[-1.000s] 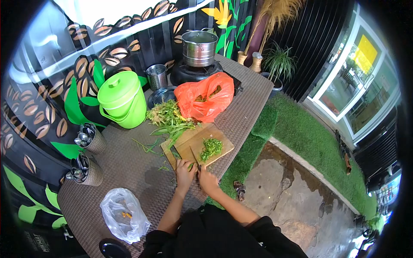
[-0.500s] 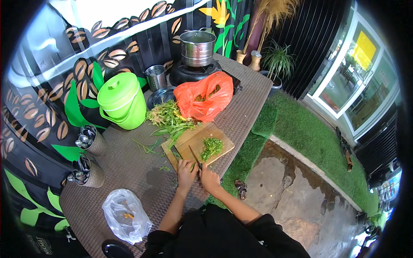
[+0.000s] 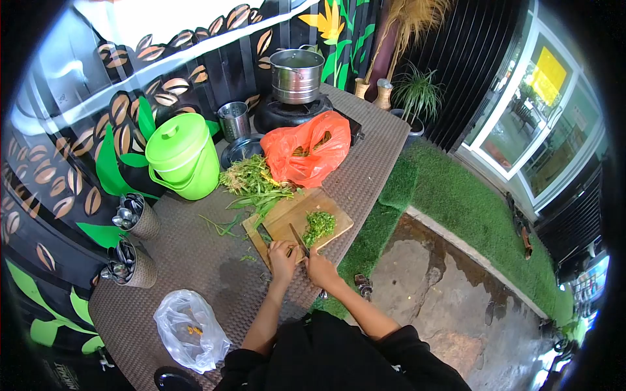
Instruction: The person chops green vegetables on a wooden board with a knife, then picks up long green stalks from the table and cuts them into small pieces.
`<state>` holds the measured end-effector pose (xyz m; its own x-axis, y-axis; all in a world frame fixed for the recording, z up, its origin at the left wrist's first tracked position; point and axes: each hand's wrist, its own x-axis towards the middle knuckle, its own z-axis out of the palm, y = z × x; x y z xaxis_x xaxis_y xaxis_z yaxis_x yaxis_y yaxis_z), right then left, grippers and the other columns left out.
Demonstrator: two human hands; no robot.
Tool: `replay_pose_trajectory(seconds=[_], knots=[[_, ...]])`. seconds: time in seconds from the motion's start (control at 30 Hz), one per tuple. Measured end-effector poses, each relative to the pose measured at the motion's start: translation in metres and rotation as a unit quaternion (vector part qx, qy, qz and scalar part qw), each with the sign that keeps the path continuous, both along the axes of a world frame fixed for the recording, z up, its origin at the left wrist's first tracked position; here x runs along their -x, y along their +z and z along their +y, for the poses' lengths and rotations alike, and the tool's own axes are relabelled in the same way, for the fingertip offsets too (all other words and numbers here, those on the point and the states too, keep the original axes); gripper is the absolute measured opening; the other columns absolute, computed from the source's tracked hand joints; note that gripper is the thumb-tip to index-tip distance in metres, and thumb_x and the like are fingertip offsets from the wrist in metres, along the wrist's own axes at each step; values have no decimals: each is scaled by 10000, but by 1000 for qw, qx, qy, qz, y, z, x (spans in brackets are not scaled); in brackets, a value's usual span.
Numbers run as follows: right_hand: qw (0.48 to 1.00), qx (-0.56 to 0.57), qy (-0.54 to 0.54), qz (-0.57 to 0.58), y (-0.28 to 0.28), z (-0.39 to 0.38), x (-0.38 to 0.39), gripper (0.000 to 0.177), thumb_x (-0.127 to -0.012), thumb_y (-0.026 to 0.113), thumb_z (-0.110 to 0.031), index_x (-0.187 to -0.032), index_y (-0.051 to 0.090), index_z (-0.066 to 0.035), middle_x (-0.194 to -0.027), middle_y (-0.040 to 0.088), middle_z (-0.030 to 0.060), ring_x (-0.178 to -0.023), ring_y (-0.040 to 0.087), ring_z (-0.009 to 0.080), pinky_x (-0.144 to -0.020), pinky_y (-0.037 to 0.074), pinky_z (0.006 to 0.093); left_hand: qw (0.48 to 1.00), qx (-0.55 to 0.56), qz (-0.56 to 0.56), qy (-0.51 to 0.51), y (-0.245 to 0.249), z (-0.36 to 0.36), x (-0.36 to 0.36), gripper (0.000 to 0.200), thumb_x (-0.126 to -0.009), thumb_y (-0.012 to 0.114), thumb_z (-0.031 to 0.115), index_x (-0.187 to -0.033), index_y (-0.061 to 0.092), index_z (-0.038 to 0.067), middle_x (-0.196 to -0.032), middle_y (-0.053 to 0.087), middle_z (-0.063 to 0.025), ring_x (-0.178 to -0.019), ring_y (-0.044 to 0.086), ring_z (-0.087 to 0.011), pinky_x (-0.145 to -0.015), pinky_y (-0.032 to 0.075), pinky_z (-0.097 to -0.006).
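Green, finely cut leaves (image 3: 319,227) lie heaped on the wooden board (image 3: 303,210), beside the blade of the knife (image 3: 299,238); the right hand (image 3: 321,268) is closed round its handle; the left hand (image 3: 282,259) is curled at the board's near edge, its grasp too hidden to tell; chopping seems the step in hand; another cut would call for tucked left fingertips.

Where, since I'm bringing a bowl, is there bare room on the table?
Widest: between the cutlery cups, white bag and board, barring a few scraps. A narrower strip separates the red bag from the right edge of the table. Crowded: bucket, pan, herbs, red bag.
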<state>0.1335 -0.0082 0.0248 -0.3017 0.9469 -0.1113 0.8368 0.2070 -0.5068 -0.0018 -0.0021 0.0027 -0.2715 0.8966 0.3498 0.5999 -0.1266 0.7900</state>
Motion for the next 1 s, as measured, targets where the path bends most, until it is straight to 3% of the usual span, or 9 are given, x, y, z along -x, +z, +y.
replay_pose_trajectory(seconds=[0.07,0.13,0.3,0.47,0.63,0.7,1.0], knots=[[1000,-27,-11,-5,-3,-5,7,307,-946,422,-275,-1064,396,6,-763,613,299,-741,621,454,-661,497,540,999,-18,29,-5,-4,0,3,106,-762,677,109,-841,674,39,-835,610,-91,-882,524,-281,-817,376,-383],[997,54,-36,-41,-3,-8,13,332,-935,434,-270,-1105,401,12,-806,643,258,-819,636,426,-713,510,515,998,-33,58,-9,1,-3,2,102,-767,676,122,-832,674,43,-842,608,-90,-881,522,-283,-814,379,-387],[999,37,-8,3,-2,19,9,320,-943,423,-265,-1097,388,12,-790,630,280,-776,629,446,-680,506,524,986,-69,152,3,5,-9,-5,126,-780,649,139,-841,673,31,-870,605,-91,-885,515,-281,-821,387,-396],[1000,22,12,6,6,-2,-3,312,-944,427,-275,-1070,386,8,-789,619,301,-766,614,472,-671,493,539,988,-78,130,9,6,-10,-7,134,-776,646,139,-836,666,21,-873,606,-91,-898,517,-281,-818,394,-396],[997,58,-49,-5,-1,-14,12,325,-941,429,-279,-1070,392,17,-811,620,303,-792,621,458,-681,495,534,993,-60,100,21,0,-5,-4,141,-769,652,131,-850,657,15,-872,605,-94,-905,521,-290,-820,399,-398],[998,50,-31,-3,-5,2,14,326,-941,429,-278,-1074,390,17,-809,622,300,-785,622,457,-678,497,533,999,-19,12,31,-1,-5,-5,146,-767,657,120,-872,652,19,-866,595,-99,-914,517,-297,-831,399,-403],[1000,18,-10,-11,1,-15,4,312,-943,425,-279,-1070,391,3,-792,626,288,-755,630,448,-662,505,526,994,-58,95,12,-4,-8,-2,111,-785,644,102,-854,648,15,-860,559,-112,-912,503,-298,-826,400,-407]])
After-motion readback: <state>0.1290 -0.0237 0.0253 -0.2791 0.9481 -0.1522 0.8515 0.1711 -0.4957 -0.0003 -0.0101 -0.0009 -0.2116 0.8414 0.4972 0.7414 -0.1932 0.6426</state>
